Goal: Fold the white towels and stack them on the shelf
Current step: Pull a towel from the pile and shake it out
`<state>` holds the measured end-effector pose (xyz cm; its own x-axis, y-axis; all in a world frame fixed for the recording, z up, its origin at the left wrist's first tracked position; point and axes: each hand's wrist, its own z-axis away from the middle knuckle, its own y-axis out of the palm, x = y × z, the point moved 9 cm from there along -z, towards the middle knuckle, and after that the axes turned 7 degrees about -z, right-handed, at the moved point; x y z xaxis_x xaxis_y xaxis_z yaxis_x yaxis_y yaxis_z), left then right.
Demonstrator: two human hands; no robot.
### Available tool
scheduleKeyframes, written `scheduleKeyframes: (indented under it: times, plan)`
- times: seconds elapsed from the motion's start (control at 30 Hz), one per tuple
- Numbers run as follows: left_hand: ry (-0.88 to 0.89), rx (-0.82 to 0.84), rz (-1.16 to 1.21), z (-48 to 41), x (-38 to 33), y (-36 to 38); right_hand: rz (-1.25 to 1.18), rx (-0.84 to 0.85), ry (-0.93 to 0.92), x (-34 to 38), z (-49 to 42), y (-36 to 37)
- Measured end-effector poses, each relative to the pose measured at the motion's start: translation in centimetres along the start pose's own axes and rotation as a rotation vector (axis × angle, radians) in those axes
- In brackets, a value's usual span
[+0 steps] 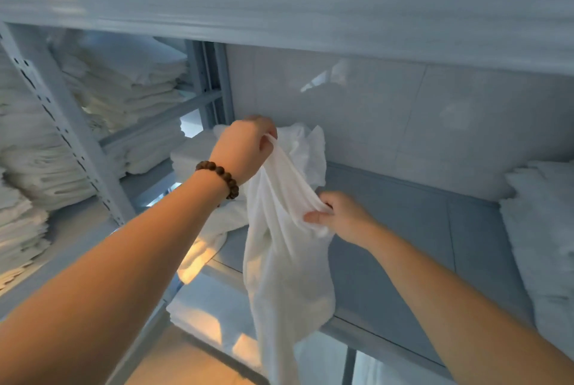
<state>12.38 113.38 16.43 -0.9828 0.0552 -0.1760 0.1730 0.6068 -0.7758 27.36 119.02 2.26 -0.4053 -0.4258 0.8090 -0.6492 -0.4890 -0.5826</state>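
Both hands (242,148) (341,217) pinch the white towel (279,260) hanging over the shelf (403,229).

bare shelf (403,229) between towel pile (540,229) right and held towel (279,245), upper shelf (310,12) overhead

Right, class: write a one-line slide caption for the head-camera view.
Unfolded white towel hangs pinched by left hand and right hand over the grey shelf, beside folded stacks.

Brown bead bracelet (219,178); seemingly tiled wall (403,111)
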Motion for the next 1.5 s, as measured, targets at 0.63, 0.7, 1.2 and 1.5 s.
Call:
scheduleKeyframes:
  times: [0.63,0.7,1.2,1.5]
  plan:
    - [-0.057,-0.067,0.06,6.2,11.2,-8.1,-0.125,-0.044,0.317,-2.9,7.7,13.3]
    - [-0.081,-0.074,0.043,6.7,12.5,-8.7,-0.071,0.025,0.299,-2.6,8.1,14.1]
    - [-0.179,-0.128,-0.155,9.2,16.4,-13.8,0.248,0.191,0.426,-8.0,13.4,13.1]
    - [-0.235,-0.058,-0.239,10.5,18.5,-13.7,0.266,0.06,0.321,-7.1,14.0,8.7]
